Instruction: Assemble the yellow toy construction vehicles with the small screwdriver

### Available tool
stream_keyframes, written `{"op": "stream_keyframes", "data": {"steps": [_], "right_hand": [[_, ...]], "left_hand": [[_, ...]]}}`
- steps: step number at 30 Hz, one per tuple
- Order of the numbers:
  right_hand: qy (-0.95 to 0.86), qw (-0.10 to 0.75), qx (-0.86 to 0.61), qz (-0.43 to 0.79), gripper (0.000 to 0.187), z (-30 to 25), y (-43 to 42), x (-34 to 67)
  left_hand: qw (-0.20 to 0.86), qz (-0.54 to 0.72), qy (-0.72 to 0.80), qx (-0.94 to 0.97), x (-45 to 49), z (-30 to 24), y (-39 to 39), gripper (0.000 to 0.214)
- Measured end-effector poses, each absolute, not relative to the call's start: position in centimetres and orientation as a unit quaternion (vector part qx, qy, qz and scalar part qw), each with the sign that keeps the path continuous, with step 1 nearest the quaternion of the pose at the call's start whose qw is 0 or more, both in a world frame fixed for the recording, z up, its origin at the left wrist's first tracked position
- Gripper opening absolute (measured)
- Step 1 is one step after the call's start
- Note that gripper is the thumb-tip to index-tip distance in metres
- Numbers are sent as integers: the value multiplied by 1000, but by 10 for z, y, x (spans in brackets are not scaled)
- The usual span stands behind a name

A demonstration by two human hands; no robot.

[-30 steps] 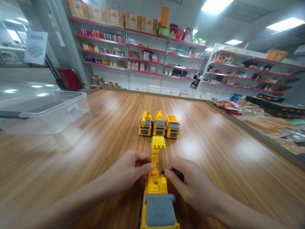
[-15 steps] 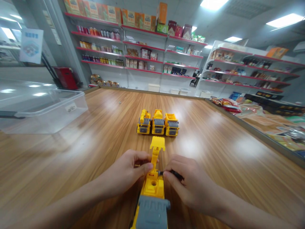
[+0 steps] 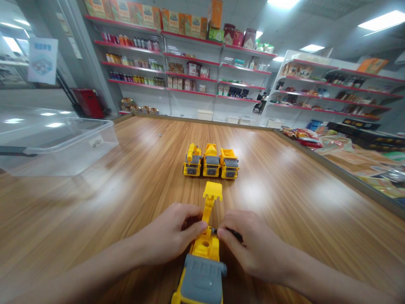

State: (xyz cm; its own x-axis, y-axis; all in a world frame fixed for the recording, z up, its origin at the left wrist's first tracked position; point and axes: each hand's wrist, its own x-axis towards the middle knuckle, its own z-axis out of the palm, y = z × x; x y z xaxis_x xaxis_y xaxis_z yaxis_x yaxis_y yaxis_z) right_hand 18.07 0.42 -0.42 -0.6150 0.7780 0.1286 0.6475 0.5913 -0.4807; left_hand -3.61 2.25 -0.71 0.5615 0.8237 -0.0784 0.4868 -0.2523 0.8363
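A yellow toy excavator (image 3: 202,266) with a grey cab stands on the wooden table (image 3: 95,198) right in front of me, its arm and bucket reaching forward. My left hand (image 3: 171,234) is closed on the left side of the toy at the base of its arm. My right hand (image 3: 249,247) pinches a small black tool (image 3: 232,232) whose tip touches the toy's right side at the arm joint. Three small yellow toy trucks (image 3: 211,165) stand side by side farther out on the table.
A clear plastic bin (image 3: 53,145) sits at the table's left. Packaged goods (image 3: 303,136) lie along the lower counter at the right. Store shelves (image 3: 190,76) with boxes and bottles line the back wall, with a red case on the floor at left.
The toy excavator has slid a little nearer to me and turned slightly left. Both hands stay on it in the same grips.
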Motion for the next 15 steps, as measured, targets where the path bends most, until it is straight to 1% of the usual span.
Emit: {"op": "stream_keyframes", "data": {"steps": [6,15], "right_hand": [[-886,156,-398,180,22,-2,2,183],[-888,182,-382,181,15,0,3,184]], "left_hand": [[359,200,404,817,-37,-5,20,29],[325,183,378,847,-40,-6,19,21]]}}
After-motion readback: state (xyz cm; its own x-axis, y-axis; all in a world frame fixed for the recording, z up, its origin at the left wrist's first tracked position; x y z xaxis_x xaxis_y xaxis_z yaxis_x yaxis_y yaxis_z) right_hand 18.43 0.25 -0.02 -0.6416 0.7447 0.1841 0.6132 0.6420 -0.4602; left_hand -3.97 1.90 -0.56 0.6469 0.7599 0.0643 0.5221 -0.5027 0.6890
